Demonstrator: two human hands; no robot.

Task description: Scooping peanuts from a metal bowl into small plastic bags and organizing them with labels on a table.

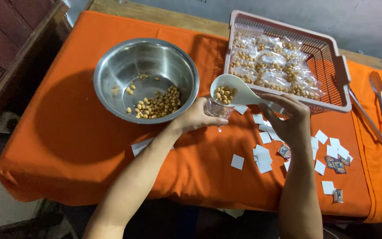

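Observation:
My right hand (288,118) holds a white plastic spoon (233,92) loaded with tan nuts, its bowl hovering just above a small clear plastic bag (217,110). My left hand (195,117) pinches that bag open at its mouth, right beside the rim of a steel bowl (111,71). A scattering of the same nuts (158,105) lies in the bottom of the bowl.
A pink plastic basket (339,84) at the back holds several filled nut bags (273,66). Small white paper squares (264,157) and little printed cards (336,164) lie on the orange cloth (67,146). Metal tongs (381,110) rest at the right edge.

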